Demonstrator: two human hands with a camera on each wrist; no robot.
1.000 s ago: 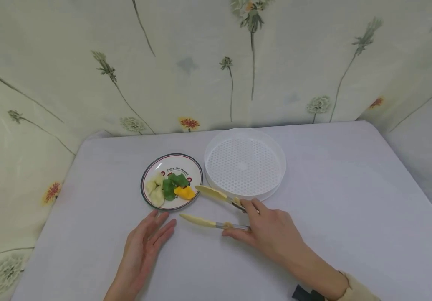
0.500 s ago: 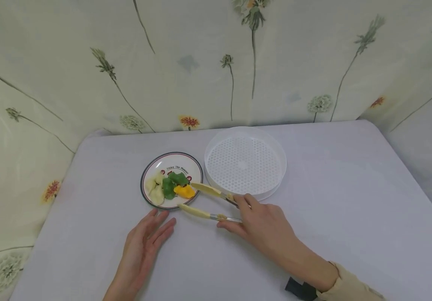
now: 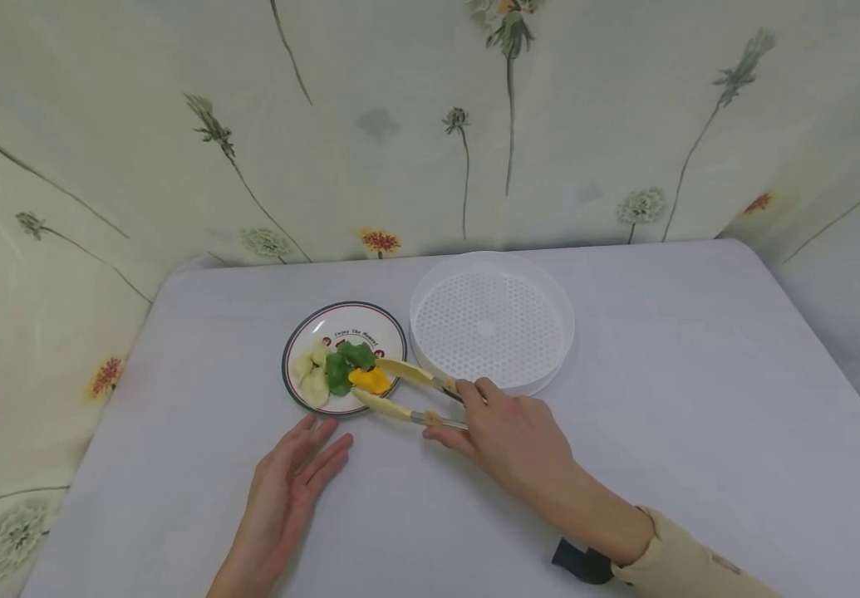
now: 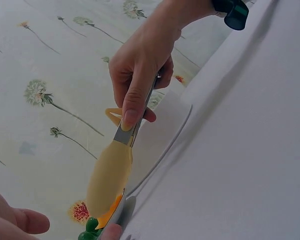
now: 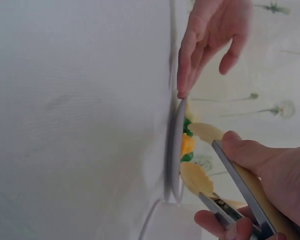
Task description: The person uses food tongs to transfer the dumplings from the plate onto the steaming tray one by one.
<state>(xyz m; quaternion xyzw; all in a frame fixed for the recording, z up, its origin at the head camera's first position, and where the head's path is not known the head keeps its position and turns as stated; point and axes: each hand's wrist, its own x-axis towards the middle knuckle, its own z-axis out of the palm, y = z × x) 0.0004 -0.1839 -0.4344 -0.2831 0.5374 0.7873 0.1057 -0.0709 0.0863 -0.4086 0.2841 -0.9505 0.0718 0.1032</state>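
My right hand (image 3: 512, 440) grips a pair of tongs (image 3: 392, 405) with cream tips and metal arms. The tips stand apart over the plate's right edge, on either side of a yellow dumpling-like piece (image 3: 371, 381). Green pieces (image 3: 339, 374) and pale pieces (image 3: 314, 387) lie beside it on a round white plate (image 3: 340, 320) with a dark rim and printed lettering. Fingers extended, my left hand (image 3: 283, 490) is at the plate's near edge; in the right wrist view its fingertips (image 5: 182, 93) appear to touch the rim. The right wrist view shows both tong tips near the pieces.
A round white perforated tray (image 3: 485, 328), like a steamer rack, stands just right of the plate. White cloth (image 3: 661, 399) covers the table, and a flower-print curtain (image 3: 370, 166) hangs behind its far edge. A dark strap (image 3: 582, 561) is under the right wrist.
The right hand has moved left and slightly forward with the tongs. Their tips have gone from the plate's edge to both sides of the yellow piece. The left hand has stayed put.
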